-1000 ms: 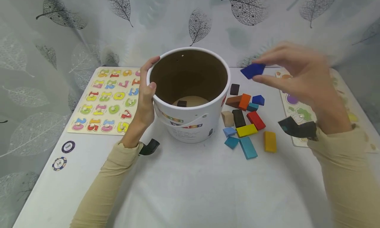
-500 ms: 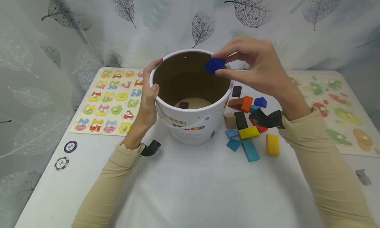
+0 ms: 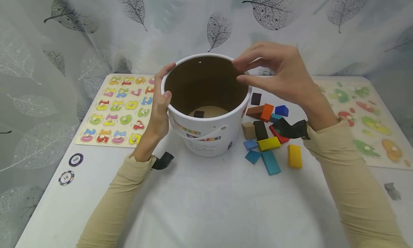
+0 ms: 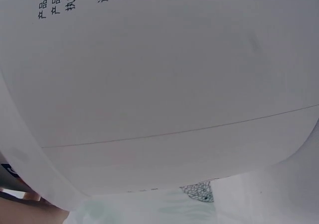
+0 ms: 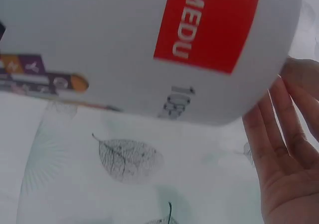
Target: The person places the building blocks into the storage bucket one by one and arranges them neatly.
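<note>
A white bucket (image 3: 206, 140) with printed labels stands upright in the middle of the table. My left hand (image 3: 158, 111) grips its left rim, thumb over the edge. My right hand (image 3: 277, 68) hovers at the right rim with a gap between thumb and fingers and nothing in it. A dark block (image 3: 199, 114) lies on the bucket's floor; the near part inside is hidden by the front wall. Right of the bucket lie several coloured blocks, among them a yellow block (image 3: 269, 143), a blue block (image 3: 282, 110), an orange block (image 3: 267, 113) and a tan block (image 3: 248, 130).
A number puzzle board (image 3: 111, 110) lies to the left of the bucket. Behind my right arm is a vegetable puzzle board (image 3: 374, 122). Two poker chips, a dark chip (image 3: 76, 160) and a multicoloured chip (image 3: 66, 177), sit at front left. A leaf-print curtain (image 3: 180, 22) hangs behind.
My right hand brought a dark blue block leftward over the bucket and let it go; the block is out of sight now. My left hand stayed on the rim.
</note>
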Tool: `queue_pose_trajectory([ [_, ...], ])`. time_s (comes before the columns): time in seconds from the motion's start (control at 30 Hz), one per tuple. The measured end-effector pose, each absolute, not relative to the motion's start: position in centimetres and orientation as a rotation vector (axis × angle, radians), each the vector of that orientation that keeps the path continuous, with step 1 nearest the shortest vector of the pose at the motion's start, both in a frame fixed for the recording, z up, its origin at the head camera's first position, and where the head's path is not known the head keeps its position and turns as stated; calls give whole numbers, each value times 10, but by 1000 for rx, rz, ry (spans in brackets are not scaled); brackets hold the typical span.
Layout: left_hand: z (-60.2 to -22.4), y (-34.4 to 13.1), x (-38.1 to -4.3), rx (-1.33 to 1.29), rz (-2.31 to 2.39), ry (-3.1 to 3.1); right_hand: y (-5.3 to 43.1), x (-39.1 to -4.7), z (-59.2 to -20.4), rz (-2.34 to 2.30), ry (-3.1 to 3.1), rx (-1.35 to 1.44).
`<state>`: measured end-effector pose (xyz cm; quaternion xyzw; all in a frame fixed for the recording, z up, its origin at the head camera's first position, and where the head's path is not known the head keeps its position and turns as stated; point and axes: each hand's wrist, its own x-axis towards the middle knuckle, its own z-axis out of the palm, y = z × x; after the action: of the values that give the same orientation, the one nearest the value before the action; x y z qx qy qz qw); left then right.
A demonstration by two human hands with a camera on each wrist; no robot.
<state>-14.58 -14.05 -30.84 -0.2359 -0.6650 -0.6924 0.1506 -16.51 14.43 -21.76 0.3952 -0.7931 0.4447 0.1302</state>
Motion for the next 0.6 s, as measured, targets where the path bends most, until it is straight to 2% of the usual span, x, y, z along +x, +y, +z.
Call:
queue_pose_trajectory([
  [0.23, -308, -140, -146, -654, -1978, -1921, 184, -168, -236, 1205, -2391, 957],
  [0.6, -308, -139, -146, -649, -1986, -1920, 252, -173, -302, 1005, -2827, 573],
])
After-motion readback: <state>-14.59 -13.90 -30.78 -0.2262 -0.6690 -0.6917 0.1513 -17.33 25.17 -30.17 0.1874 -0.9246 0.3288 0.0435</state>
